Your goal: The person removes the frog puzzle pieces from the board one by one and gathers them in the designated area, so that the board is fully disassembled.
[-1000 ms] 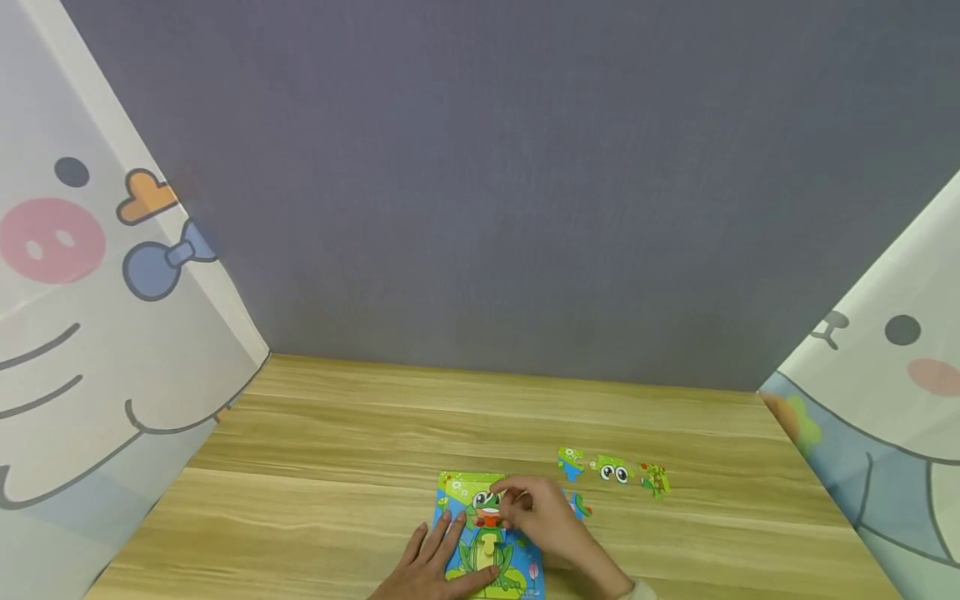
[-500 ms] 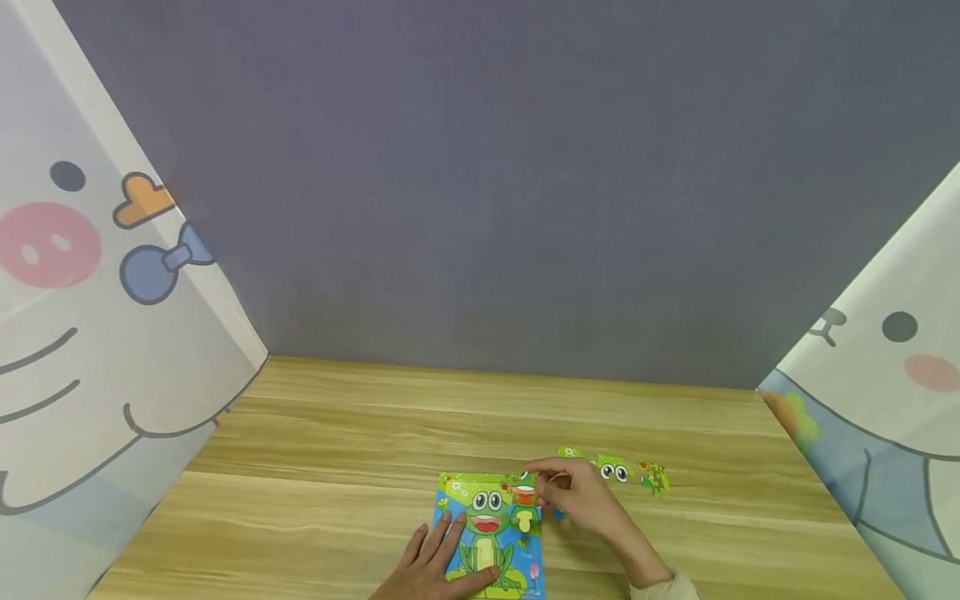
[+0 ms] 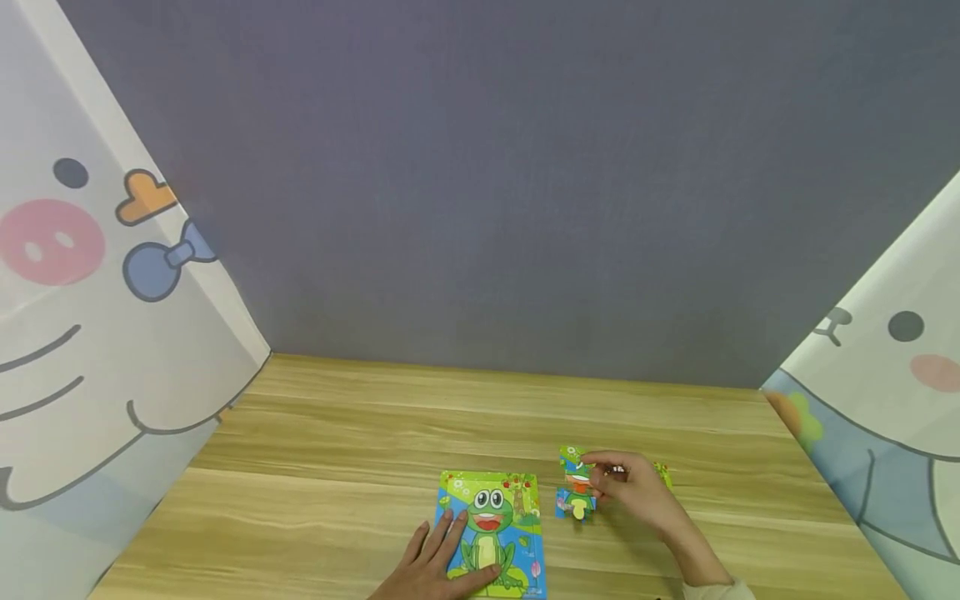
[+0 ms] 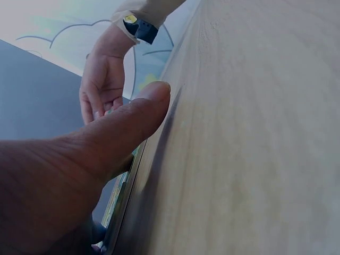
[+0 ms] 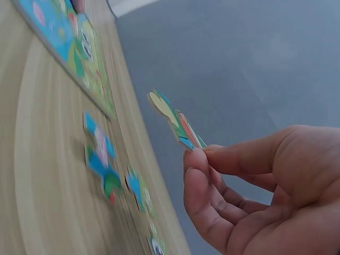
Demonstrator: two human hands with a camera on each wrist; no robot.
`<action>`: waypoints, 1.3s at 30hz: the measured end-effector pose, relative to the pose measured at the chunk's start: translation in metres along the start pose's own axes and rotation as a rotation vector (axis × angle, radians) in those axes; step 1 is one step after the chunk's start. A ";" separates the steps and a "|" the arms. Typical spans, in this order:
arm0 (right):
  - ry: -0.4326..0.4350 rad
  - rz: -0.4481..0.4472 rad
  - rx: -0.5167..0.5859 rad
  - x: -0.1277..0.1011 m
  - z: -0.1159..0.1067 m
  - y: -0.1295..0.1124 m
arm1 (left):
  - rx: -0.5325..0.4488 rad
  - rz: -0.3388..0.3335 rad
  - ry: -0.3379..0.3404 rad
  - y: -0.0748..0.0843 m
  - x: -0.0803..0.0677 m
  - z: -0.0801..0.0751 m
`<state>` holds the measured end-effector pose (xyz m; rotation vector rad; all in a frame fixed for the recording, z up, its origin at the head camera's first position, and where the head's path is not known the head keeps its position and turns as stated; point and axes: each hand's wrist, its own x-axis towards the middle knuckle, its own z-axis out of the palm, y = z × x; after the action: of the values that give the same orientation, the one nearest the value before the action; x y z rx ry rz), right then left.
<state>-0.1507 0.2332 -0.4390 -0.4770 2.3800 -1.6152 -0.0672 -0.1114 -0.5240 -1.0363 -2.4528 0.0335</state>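
The left hand (image 3: 435, 558), partly cut off by the near edge, lies flat with straight fingers on the frog board (image 3: 491, 533). Right of it, the right hand (image 3: 637, 492) hides some loose pieces (image 3: 663, 473) on the bench (image 3: 337, 467). Only its wrist view shows the frog piece (image 5: 172, 121) pinched at the fingertips (image 5: 197, 159), clear of the bench.

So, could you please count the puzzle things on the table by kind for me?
puzzle board: 1
loose pieces lying on the table: 4
held piece, pinched in the right hand: 1
Total: 6
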 end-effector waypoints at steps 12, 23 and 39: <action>-0.036 0.002 -0.023 -0.016 -0.026 0.022 | -0.016 0.003 -0.015 0.000 0.002 -0.005; -0.058 0.100 -0.067 -0.021 -0.031 0.031 | -0.011 0.003 -0.018 0.000 0.002 -0.003; 0.027 0.175 -0.220 -0.023 -0.030 0.032 | -0.018 -0.006 -0.035 0.000 0.002 -0.003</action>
<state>-0.1447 0.2784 -0.4580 -0.2757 2.5527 -1.3022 -0.0672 -0.1108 -0.5207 -1.0445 -2.4923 0.0278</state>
